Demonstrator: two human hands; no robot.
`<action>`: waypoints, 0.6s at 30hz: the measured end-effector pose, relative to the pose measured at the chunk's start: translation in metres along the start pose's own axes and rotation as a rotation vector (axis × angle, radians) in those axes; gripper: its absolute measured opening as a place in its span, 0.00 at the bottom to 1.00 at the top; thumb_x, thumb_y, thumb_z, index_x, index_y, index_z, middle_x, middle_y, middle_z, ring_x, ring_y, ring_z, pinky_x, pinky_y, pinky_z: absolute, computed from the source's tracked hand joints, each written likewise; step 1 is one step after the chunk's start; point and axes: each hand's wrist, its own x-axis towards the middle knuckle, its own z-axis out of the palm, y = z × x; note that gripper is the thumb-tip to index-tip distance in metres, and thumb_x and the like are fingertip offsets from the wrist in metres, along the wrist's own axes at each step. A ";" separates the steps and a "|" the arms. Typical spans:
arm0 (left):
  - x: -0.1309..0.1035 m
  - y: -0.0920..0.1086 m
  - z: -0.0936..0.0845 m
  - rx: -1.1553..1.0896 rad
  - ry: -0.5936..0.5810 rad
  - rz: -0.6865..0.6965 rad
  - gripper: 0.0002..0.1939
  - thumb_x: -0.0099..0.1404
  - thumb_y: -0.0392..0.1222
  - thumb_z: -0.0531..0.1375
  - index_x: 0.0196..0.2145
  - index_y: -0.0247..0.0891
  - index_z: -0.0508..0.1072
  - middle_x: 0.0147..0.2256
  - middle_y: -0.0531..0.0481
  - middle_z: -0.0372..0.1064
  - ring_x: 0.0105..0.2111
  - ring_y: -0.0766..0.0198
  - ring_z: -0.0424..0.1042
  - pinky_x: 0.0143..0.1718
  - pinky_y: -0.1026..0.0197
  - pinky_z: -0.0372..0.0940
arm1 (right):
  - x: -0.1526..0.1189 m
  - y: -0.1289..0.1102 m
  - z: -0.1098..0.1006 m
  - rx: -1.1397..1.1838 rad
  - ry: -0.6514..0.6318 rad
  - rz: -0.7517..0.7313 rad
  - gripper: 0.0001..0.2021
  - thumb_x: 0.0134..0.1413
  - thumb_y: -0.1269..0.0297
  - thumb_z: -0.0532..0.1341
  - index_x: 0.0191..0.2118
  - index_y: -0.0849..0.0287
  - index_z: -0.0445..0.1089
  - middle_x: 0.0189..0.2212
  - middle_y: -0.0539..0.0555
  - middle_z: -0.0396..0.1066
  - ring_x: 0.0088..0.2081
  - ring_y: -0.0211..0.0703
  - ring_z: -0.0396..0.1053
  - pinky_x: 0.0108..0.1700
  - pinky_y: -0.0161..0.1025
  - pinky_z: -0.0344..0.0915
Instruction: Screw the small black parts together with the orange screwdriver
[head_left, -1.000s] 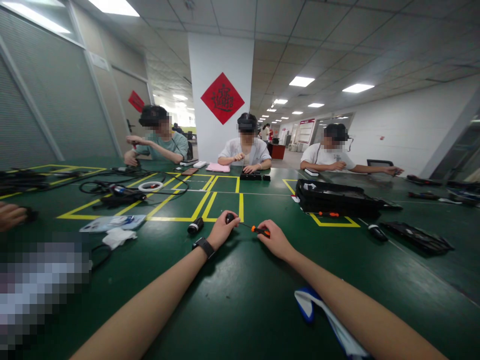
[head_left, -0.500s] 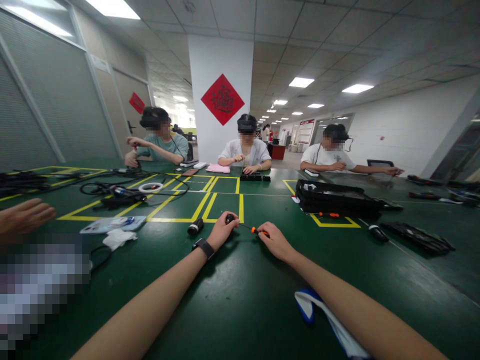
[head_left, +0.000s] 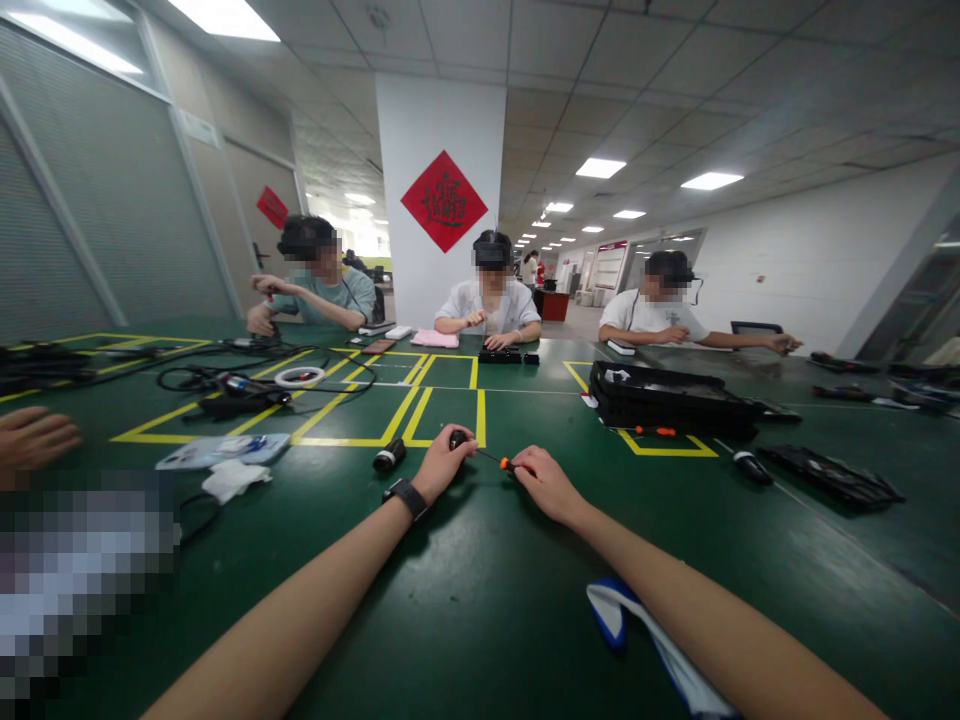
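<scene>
Closed round a small black part (head_left: 457, 438), my left hand (head_left: 444, 466) is held over the green table (head_left: 450, 620). My right hand (head_left: 549, 484) grips an orange and black screwdriver (head_left: 506, 465), whose thin shaft points left to the black part. Whether the tip touches the part is too small to tell. A black cylindrical piece with a pale band (head_left: 389, 455) lies just left of my left hand.
Stacked black trays (head_left: 667, 395) and another orange screwdriver (head_left: 655, 431) lie to the right. Cables (head_left: 240, 385), a phone-like item (head_left: 180, 455) and a tissue (head_left: 234, 480) are left. A blue-white strap (head_left: 660, 640) lies near my right forearm. Several people sit around.
Another person's hand at the left edge has drawn back to the left. My right hand has turned slightly on the screwdriver handle; my left hand keeps its hold.
</scene>
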 end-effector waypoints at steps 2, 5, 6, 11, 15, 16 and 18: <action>0.001 -0.002 0.000 -0.005 -0.002 0.001 0.13 0.53 0.47 0.56 0.34 0.37 0.65 0.25 0.53 0.67 0.27 0.66 0.67 0.32 0.63 0.60 | -0.001 0.000 -0.002 0.007 0.021 -0.026 0.07 0.51 0.69 0.54 0.34 0.60 0.68 0.34 0.53 0.64 0.39 0.39 0.60 0.44 0.39 0.57; 0.001 -0.003 0.000 -0.005 -0.006 0.007 0.14 0.53 0.49 0.56 0.35 0.37 0.65 0.25 0.53 0.67 0.27 0.65 0.67 0.31 0.63 0.60 | -0.002 -0.002 -0.003 0.028 0.052 -0.041 0.07 0.48 0.69 0.57 0.36 0.60 0.67 0.35 0.53 0.64 0.39 0.40 0.61 0.44 0.39 0.57; 0.001 -0.002 0.000 -0.001 -0.006 0.011 0.14 0.53 0.49 0.56 0.35 0.37 0.65 0.25 0.53 0.67 0.27 0.65 0.67 0.31 0.63 0.60 | -0.003 -0.002 -0.003 0.035 0.049 -0.039 0.08 0.48 0.69 0.57 0.37 0.59 0.67 0.35 0.53 0.65 0.39 0.40 0.61 0.44 0.39 0.57; -0.001 0.002 0.000 0.012 -0.006 0.024 0.14 0.53 0.49 0.56 0.34 0.37 0.65 0.25 0.53 0.66 0.27 0.65 0.67 0.32 0.62 0.60 | -0.003 -0.001 0.000 0.063 0.019 0.025 0.14 0.50 0.69 0.54 0.45 0.58 0.63 0.41 0.54 0.65 0.42 0.40 0.62 0.47 0.39 0.56; -0.001 0.004 0.000 -0.004 -0.013 0.004 0.13 0.53 0.47 0.56 0.35 0.37 0.65 0.25 0.53 0.66 0.27 0.65 0.67 0.32 0.62 0.60 | -0.001 -0.001 0.000 0.022 -0.007 0.032 0.11 0.51 0.71 0.51 0.39 0.59 0.67 0.37 0.54 0.66 0.41 0.41 0.62 0.46 0.40 0.56; -0.001 0.005 0.000 -0.009 -0.021 -0.001 0.13 0.54 0.47 0.55 0.35 0.38 0.65 0.26 0.53 0.66 0.27 0.66 0.67 0.32 0.62 0.60 | -0.001 -0.002 -0.001 0.015 -0.006 0.020 0.10 0.50 0.72 0.52 0.38 0.59 0.67 0.36 0.54 0.66 0.41 0.41 0.62 0.45 0.39 0.57; -0.002 0.005 0.000 -0.011 -0.033 0.003 0.12 0.54 0.47 0.55 0.35 0.38 0.65 0.26 0.54 0.66 0.27 0.66 0.67 0.32 0.63 0.60 | -0.002 -0.003 -0.002 0.021 0.009 -0.005 0.10 0.47 0.73 0.54 0.37 0.59 0.66 0.36 0.53 0.66 0.39 0.40 0.62 0.44 0.39 0.58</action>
